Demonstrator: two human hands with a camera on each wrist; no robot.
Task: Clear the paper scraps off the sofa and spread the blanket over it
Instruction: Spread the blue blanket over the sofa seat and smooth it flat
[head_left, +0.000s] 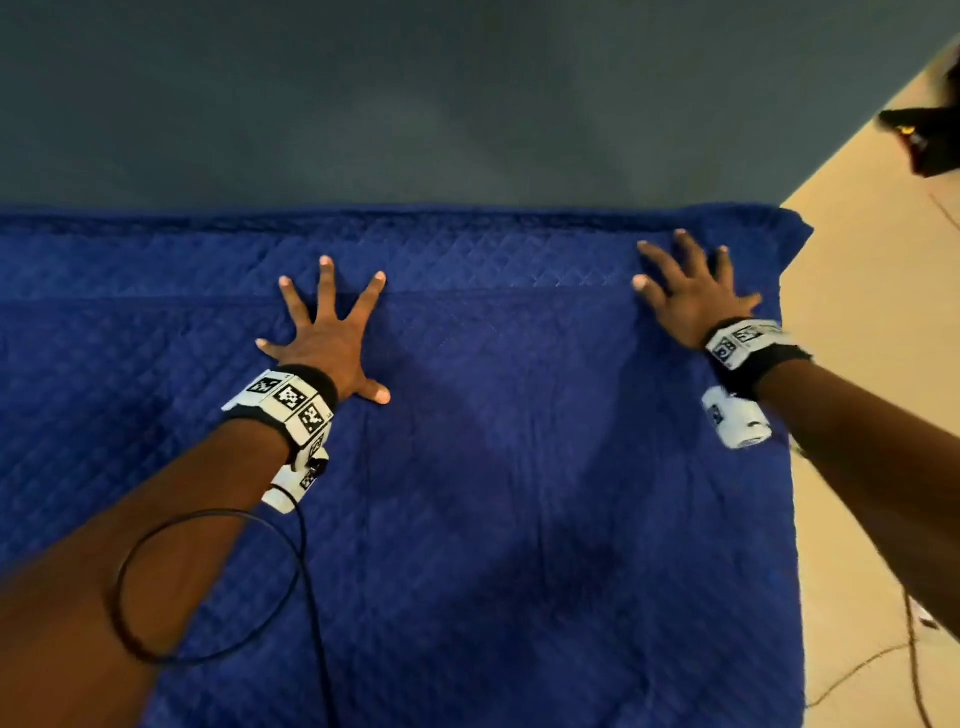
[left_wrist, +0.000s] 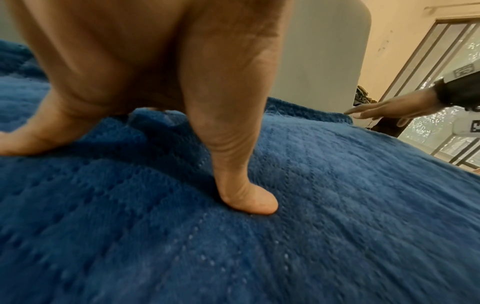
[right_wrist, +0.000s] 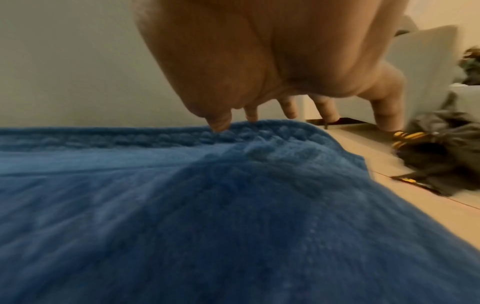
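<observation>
A blue quilted blanket (head_left: 493, 467) lies spread flat over the sofa seat, its far edge against the grey sofa back (head_left: 415, 104). My left hand (head_left: 327, 332) rests on the blanket with fingers splayed and straight; its thumb (left_wrist: 246, 197) presses into the blanket (left_wrist: 337, 205). My right hand (head_left: 685, 291) lies open near the blanket's far right corner, fingers straight. From the right wrist, its fingertips (right_wrist: 221, 123) touch the blanket's raised far edge (right_wrist: 272, 131). No paper scraps are in view.
Beige floor (head_left: 872, 312) runs along the blanket's right edge. A dark heap with yellow marks (right_wrist: 441, 152) lies on the floor beyond the sofa's right end. A cable (head_left: 306, 571) loops from my left wrist over the blanket. A barred window (left_wrist: 441, 61) stands at the right.
</observation>
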